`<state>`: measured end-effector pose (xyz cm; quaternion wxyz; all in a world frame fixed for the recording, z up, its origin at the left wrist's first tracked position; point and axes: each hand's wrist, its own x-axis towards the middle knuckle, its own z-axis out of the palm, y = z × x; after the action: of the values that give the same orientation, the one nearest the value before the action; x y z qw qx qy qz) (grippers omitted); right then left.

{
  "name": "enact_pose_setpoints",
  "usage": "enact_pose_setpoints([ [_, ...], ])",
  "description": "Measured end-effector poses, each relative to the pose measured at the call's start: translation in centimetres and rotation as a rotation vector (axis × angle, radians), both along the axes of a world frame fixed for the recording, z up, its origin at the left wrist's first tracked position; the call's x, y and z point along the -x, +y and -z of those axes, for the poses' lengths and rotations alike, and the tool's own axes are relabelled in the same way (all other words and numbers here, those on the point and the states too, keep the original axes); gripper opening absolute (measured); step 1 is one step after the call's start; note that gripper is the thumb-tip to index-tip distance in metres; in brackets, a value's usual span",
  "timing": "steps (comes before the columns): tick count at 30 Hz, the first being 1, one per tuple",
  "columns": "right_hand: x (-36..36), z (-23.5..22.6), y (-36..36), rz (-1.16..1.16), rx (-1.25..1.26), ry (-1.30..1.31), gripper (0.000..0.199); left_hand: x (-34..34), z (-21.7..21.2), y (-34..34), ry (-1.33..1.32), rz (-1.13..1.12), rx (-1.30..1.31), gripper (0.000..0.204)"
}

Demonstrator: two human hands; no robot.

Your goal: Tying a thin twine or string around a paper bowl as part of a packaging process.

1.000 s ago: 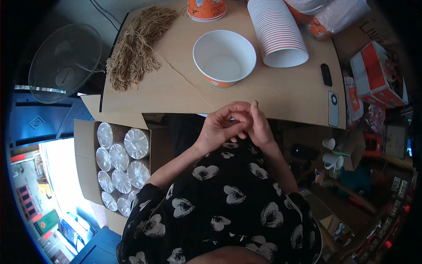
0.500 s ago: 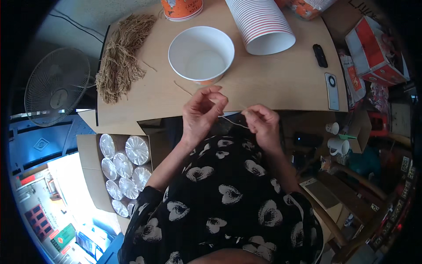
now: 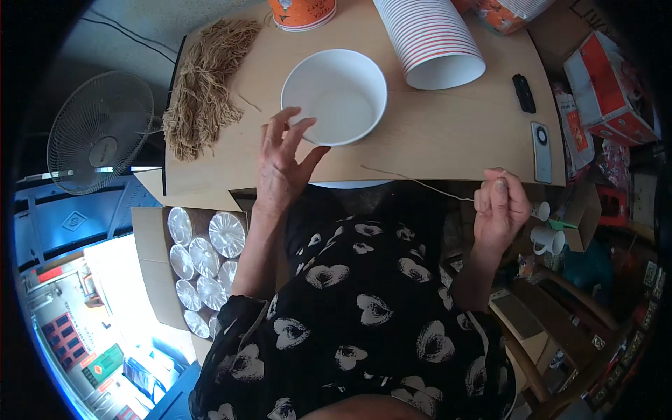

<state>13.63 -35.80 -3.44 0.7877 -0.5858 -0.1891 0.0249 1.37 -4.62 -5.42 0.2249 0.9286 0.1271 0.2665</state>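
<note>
On wood tabletop [image 3: 448, 140]: white bowl [image 3: 334, 96], twine bundle [image 3: 204, 84]; fan [image 3: 100, 133] on floor

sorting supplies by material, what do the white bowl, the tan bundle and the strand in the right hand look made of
Bowl: likely paper, with a matte white inside and a thin rolled rim. Bundle: seemingly raffia or twisted paper string, dull tan, frizzy strands. Strand pinched in the right hand: looks like the same fibre, thin and limp.

You have one white bowl [image 3: 334, 96], one bundle of fibres [image 3: 203, 87] and one fan [image 3: 98, 133]. Nine clear lids [image 3: 203, 262] show in the box.
</note>
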Motion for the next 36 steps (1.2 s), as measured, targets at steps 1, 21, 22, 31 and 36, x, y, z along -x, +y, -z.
enact_pose_setpoints([
  [1, 0.0, 0.2, 0.3, -0.024, 0.015, 0.039, 0.020, 0.1, -0.4, 0.0, 0.002, -0.002, 0.000, 0.053],
  [21, -1.5, -0.5, 10.7, 0.126, 0.395, -0.612, 0.013, 0.9, 0.8, 1.4, 0.017, 0.384, 1.212, 0.016],
  [22, -1.4, -0.2, 11.3, 0.113, 0.441, -0.645, 0.013, 0.8, 1.6, 1.5, 0.031, 0.381, 1.232, 0.018],
  [31, -0.2, 2.7, 13.8, 0.088, 0.639, -0.796, 0.013, 1.1, 3.2, 2.3, 0.100, 0.379, 1.193, 0.027],
  [36, 1.5, 2.6, 14.1, 0.054, 0.635, -0.877, 0.015, 0.4, 0.2, 1.8, 0.085, 0.296, 1.232, 0.032],
])
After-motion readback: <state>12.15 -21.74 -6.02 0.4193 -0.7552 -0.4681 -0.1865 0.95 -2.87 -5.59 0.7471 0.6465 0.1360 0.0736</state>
